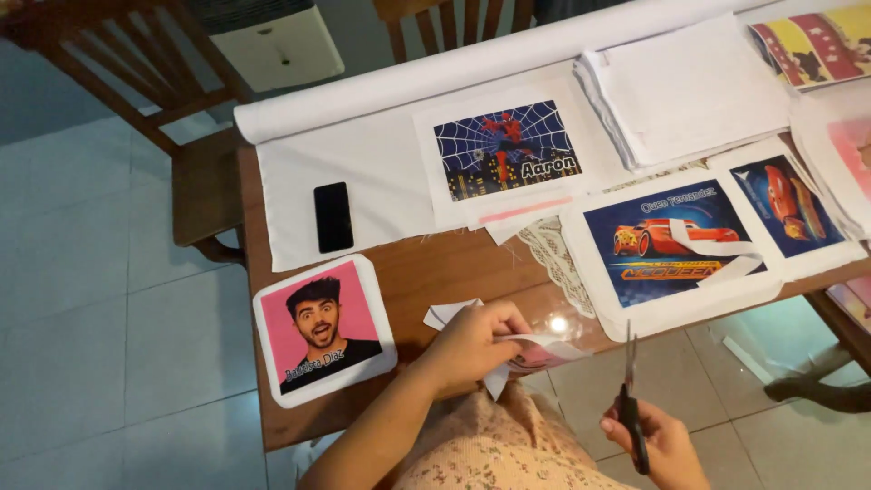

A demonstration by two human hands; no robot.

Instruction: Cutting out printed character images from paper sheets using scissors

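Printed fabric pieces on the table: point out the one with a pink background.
The rounded-corner print at the table's near left corner, showing a portrait on pink. The spider-web print and car print have dark blue backgrounds.

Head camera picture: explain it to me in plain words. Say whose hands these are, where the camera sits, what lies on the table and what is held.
There is no machine here. The camera sits on a person's head and looks down at their own two hands. The left hand pinches a small piece of printed fabric. The right hand holds black-handled scissors, blades shut and pointing up. On the wooden table lie a roll of white fabric, a black phone, a pink portrait print, a web-patterned superhero print, two red racing-car prints, a stack of white sheets and some lace.
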